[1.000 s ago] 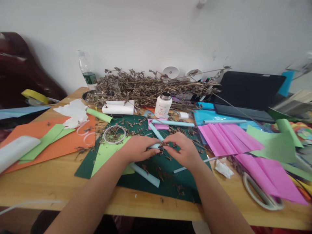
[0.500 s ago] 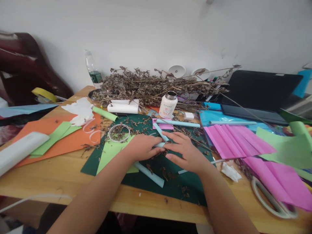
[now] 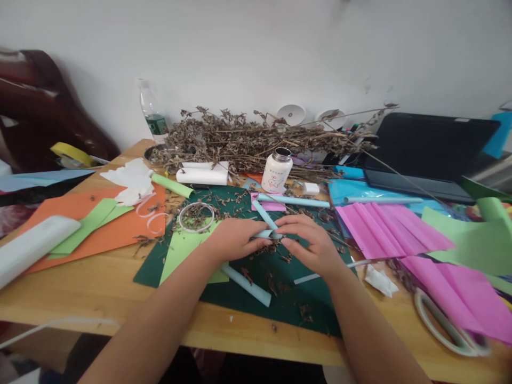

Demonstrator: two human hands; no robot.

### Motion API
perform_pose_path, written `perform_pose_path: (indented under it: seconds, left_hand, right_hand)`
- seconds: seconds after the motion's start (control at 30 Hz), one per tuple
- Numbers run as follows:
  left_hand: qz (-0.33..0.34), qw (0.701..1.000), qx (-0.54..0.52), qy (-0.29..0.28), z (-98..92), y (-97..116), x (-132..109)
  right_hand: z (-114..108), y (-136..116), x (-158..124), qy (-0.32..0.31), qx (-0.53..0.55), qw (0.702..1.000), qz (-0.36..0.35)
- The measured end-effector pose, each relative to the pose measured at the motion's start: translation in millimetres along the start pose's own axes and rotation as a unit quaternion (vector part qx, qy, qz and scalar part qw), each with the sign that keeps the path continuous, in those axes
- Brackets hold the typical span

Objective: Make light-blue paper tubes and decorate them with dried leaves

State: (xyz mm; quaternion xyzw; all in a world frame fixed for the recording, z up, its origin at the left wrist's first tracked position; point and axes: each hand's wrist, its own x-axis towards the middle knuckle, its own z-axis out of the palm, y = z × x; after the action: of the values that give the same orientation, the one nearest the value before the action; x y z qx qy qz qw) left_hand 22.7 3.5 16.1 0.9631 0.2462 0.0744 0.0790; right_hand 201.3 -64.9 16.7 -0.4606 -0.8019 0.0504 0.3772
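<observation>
My left hand is closed round a short light-blue paper tube, its open end facing right. At that end, the fingertips of my right hand come together on small brown bits that look like dried leaf. Another blue paper tube slants away just behind my fingers, and a longer one lies beyond it across a pink paper piece. Nearer me, a blue tube rests on the green cutting mat. Dried leaf crumbs are scattered over the mat. My left palm is hidden.
Behind the mat stand an open white bottle and a heap of dried stalks. A tape ring lies on green paper at left. Pink paper, scissors and a laptop are at right. Orange paper lies left.
My right hand has shifted slightly right, and its spread fingers have drawn together at the tube's end. The tube's open end now shows more plainly. My left hand keeps its hold.
</observation>
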Motion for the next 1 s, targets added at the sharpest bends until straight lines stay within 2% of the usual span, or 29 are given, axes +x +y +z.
perform_pose_path:
  seconds: [0.1, 0.17, 0.33, 0.4, 0.47, 0.63, 0.8, 0.9, 1.0]
  left_hand:
    - [0.004, 1.0, 0.002, -0.003, -0.3, -0.5, -0.2]
    - [0.006, 1.0, 0.011, -0.011, -0.4, -0.7, -0.4]
    - [0.004, 0.999, 0.037, -0.035, 0.5, -0.1, -0.2]
    - [0.006, 0.999, 0.034, -0.04, 1.2, 0.4, 0.7]
    - [0.005, 0.999, 0.02, -0.039, 1.4, 0.8, 2.0]
    - [-0.007, 0.999, 0.008, -0.041, 0.4, 2.0, 3.1]
    - [-0.007, 0.998, 0.045, -0.051, -0.2, 2.7, 1.6]
    - [-0.011, 0.997, 0.051, -0.054, -0.9, 2.0, 2.2]
    - [-0.02, 0.998, 0.043, -0.051, -1.9, 0.5, 3.2]
  right_hand:
    - [0.0, -1.9, 0.7, -0.013, -0.039, 0.999, -0.035]
    - [-1.0, -3.2, 1.0, -0.045, -0.067, 0.996, -0.043]
    - [-4.9, -4.1, 0.9, -0.153, -0.071, 0.985, -0.018]
    - [-6.4, -2.7, 0.4, -0.175, -0.067, 0.982, -0.012]
    - [-8.0, -0.7, -0.4, -0.169, -0.056, 0.984, -0.012]
    - [-11.3, 3.1, -1.3, -0.09, -0.014, 0.996, -0.012]
    - [-7.1, 3.2, -0.7, -0.158, -0.019, 0.987, -0.021]
    - [-6.9, 4.5, -1.3, -0.164, -0.007, 0.986, -0.013]
    - [-11.1, 7.7, -2.5, -0.089, 0.018, 0.996, 0.02]
